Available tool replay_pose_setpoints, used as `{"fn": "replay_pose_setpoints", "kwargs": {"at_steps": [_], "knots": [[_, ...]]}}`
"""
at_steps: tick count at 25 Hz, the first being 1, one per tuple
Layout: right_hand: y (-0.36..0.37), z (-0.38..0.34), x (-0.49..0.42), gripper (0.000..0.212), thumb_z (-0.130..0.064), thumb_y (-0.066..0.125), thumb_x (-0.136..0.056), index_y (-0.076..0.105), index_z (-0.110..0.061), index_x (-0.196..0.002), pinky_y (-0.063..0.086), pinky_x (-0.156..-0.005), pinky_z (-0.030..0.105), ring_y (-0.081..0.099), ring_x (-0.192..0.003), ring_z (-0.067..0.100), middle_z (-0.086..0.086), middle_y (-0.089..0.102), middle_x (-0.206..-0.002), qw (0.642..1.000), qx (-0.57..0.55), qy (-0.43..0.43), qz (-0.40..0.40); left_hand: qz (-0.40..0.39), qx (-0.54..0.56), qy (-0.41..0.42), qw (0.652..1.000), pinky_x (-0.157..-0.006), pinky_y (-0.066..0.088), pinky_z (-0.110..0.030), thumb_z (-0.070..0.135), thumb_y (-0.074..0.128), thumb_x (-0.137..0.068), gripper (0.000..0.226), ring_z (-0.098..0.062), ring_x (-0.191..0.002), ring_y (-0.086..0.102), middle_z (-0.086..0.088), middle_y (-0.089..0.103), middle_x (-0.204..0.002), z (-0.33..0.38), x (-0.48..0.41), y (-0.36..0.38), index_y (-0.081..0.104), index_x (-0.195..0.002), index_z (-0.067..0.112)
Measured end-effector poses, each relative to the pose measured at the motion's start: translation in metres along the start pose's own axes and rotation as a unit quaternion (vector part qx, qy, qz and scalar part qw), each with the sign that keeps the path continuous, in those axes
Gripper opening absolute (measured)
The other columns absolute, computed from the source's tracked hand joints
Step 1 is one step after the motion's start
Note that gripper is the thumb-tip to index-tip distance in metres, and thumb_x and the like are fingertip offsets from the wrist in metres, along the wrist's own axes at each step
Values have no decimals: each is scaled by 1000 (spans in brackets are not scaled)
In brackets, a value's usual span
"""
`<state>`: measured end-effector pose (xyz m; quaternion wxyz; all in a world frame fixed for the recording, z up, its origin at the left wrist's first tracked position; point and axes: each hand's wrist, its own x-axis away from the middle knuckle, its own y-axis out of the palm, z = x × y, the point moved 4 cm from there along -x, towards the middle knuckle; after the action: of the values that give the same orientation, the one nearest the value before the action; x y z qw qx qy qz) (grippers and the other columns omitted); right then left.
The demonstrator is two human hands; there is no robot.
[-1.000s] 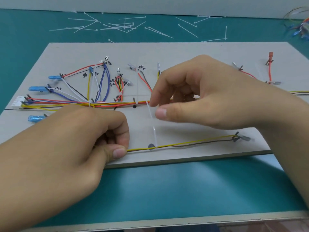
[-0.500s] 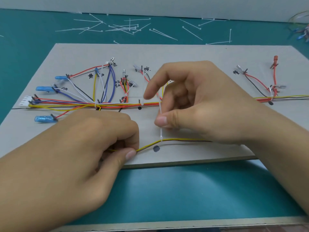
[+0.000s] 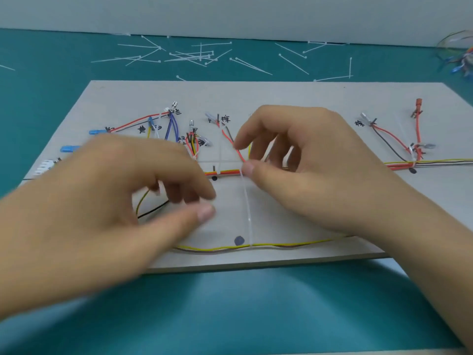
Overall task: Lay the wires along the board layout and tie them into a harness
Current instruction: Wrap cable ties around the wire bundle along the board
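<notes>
A teal table mat (image 3: pixel 256 303) fills most of the view, and on it lies a flat pale grey rectangular board (image 3: pixel 281 98) marked with handwritten labels. The left hand (image 3: pixel 102 213) is blurred and hovers over the board's left half, its fingers loosely bent and its thumb stretched out to the right, with a clear gap between thumb and fingertips and nothing seen held there. A yellow and a black wire run under its palm; whether it touches them cannot be told. The right hand (image 3: pixel 320 170) sits over the board's middle, with thumb and a bent finger pinching the upper end of a long translucent white cable tie (image 3: pixel 247 208) and the forefinger lifted. A main bundle of red, orange and yellow wires (image 3: pixel 227 172) runs across the board between the hands. Near the front edge lies a yellow and brown wire pair (image 3: pixel 281 244), which the tie meets at its lower end, just beside a black dot (image 3: pixel 239 240). Loose white cable ties (image 3: pixel 194 56) are scattered on the mat beyond the board. Blue plastic connectors (image 3: pixel 97 131) sit at the board's left.
</notes>
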<state>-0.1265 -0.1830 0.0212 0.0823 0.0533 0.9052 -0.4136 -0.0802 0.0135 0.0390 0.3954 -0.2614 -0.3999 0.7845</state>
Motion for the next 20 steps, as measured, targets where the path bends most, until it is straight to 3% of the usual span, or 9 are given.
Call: {"fn": "replay_pose_setpoints", "kwargs": {"at_steps": [1, 3, 7, 11, 14, 17, 20], "knots": [[-2, 3, -2, 17, -26, 73, -85, 68, -31, -100, 42, -67, 18, 59, -77, 5, -13, 64, -88, 999, 48, 6, 9, 9, -44, 28, 999, -65, 49, -23, 52, 64, -78, 20, -2, -76, 67, 20, 69, -78, -10, -6, -5, 75, -91, 43], [-4, 10, -5, 21, -30, 75, -83, 66, -33, -101, 42, -73, 22, 55, -81, -2, -15, 62, -91, 995, 95, 38, -5, -43, -96, -31, 994, -65, 54, -35, 65, 60, -75, 24, -6, -71, 69, 24, 71, -81, -33, -28, -25, 72, -92, 54], [-4, 13, -5, 40, -35, 81, -78, 52, -40, -105, 46, -68, 23, 59, -79, 2, -16, 62, -89, 994, 69, 80, -17, -101, -138, -112, 979, -64, 60, -42, 83, 54, -66, 41, -1, -50, 61, 28, 72, -73, -68, -65, -55, 71, -94, 59], [-18, 21, -6, 41, -50, 81, -73, 55, -39, -102, 40, -65, 17, 56, -80, -5, -19, 60, -90, 986, 127, 106, -2, 6, -79, -156, 985, -68, 58, -42, 87, 64, -65, 54, -7, -55, 64, 24, 72, -77, -119, -70, -73, 73, -104, 51], [-16, 21, -6, 30, -52, 78, -76, 63, -36, -97, 43, -69, 22, 54, -81, -5, -18, 61, -89, 985, 147, 88, -29, 90, -60, -251, 962, -75, 56, -41, 103, 63, -32, 87, -23, -68, 71, 17, 73, -85, -201, -51, -101, 72, -101, 52], [-5, 11, -7, 23, -43, 77, -83, 66, -35, -102, 45, -72, 24, 54, -78, -2, -13, 60, -89, 992, 105, 46, -46, 98, -19, -357, 929, -84, 57, -45, 86, 79, 8, 110, -33, -79, 74, -7, 78, -87, -278, -17, -120, 70, -89, 33], [-2, 9, -11, 8, -33, 77, -87, 72, -28, -88, 44, -65, 23, 54, -69, 2, -10, 64, -76, 993, 107, 34, -22, 71, 19, -393, 917, -86, 56, -44, 72, 89, 10, 107, -36, -79, 76, -12, 80, -89, -298, -13, -119, 73, -88, 32]]}}
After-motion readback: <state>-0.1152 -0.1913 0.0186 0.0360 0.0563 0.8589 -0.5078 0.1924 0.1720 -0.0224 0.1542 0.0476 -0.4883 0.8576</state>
